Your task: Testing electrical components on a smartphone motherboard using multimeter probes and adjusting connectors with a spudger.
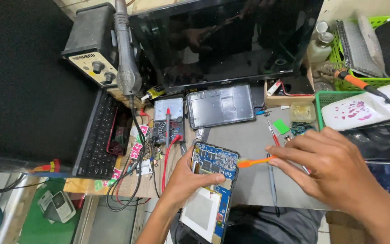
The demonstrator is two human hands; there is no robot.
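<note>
Head view. Opened tablet, back cover off, lies at lower centre of the frame, long axis running from upper centre down toward the bottom edge, tilted slightly left at the bottom. Blue circuit board exposed at its upper end; pale battery panel below it.

Left hand wraps the tablet's left edge, thumb laid across the face just below the board: clenched on the tablet.

Right hand at right of centre, fingers closed on an orange brush. Brush axis roughly horizontal, head pointing left, tip at the board's right edge; touching or just above, cannot tell from this angle. Board lies directly left of the right hand's grip.

Grey mat beneath. Multimeter at upper left of the tablet.
</note>
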